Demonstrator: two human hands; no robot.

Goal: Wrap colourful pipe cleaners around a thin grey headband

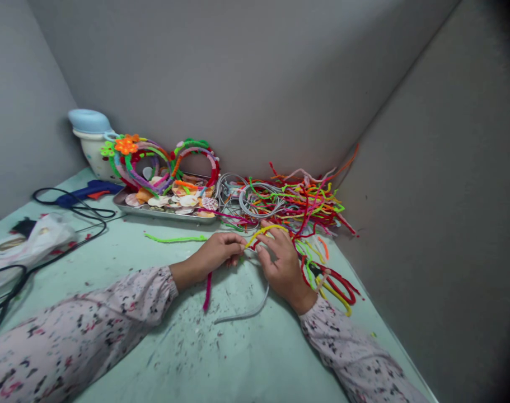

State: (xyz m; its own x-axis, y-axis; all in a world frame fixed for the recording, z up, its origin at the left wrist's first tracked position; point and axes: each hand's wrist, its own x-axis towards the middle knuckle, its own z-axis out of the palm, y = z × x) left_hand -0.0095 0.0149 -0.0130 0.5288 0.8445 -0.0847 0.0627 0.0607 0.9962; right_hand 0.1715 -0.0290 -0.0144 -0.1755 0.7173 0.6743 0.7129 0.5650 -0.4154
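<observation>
My left hand [221, 253] is closed in a pinch at one end of a yellow pipe cleaner [261, 230]. Across from it, my right hand [282, 263] has its fingers bent around the yellow strand, which runs over the fingertips. Thin grey and red strands show between the two hands; how they join is hidden by the fingers. A grey pipe cleaner [246, 317] curves from below my right hand down onto the table. Beneath my left hand lies a magenta pipe cleaner [207, 294], and a bright green pipe cleaner [174, 239] is behind it.
A metal tray [166, 215] of shells holds several decorated headbands [196, 146]. Grey wire hoops [261, 200] and a heap of pipe cleaners [317, 196] sit at the back right. Left are a blue-lidded container [96, 143], blue glue gun [87, 191], black cable [61, 252] and plastic bag [36, 246].
</observation>
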